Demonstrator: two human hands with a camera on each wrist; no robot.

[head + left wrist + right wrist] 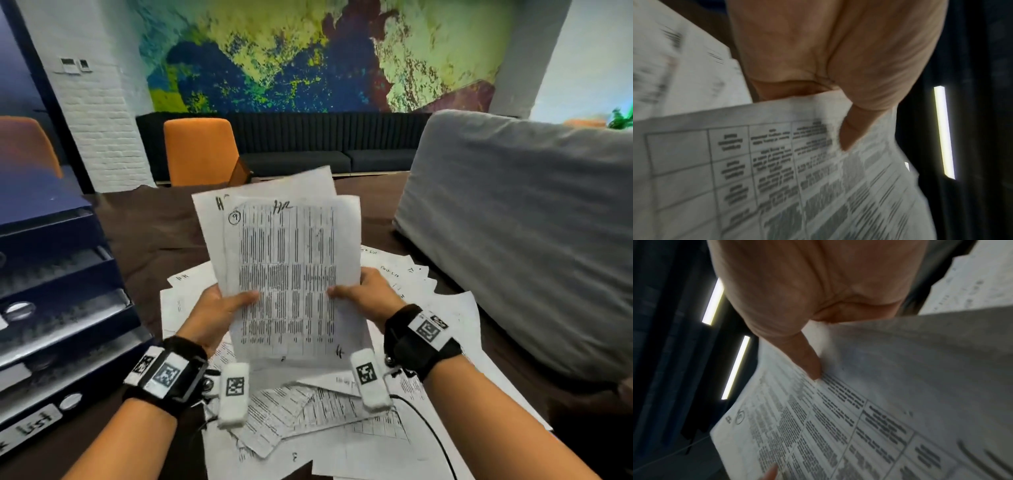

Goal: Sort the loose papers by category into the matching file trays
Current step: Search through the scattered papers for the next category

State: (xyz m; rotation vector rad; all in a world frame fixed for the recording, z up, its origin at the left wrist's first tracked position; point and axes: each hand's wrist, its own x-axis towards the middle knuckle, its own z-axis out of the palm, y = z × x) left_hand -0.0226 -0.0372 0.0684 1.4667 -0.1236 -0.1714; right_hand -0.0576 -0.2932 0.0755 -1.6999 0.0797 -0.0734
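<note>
Papers marked HR (287,274) were held upright above the loose pile (342,411) at the table's near edge, the left hand (219,308) and right hand (366,294) each pinching a lower side. Squaring the edges first would help them slide cleanly into the file trays (58,308) at the left edge

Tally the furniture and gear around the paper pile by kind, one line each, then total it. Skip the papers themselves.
Orange chairs: 2
Blue stack of file trays: 1
Grey cushion: 1
Dark bench sofa along the wall: 1
Wrist cameras with marker tags: 2
Total: 7
</note>
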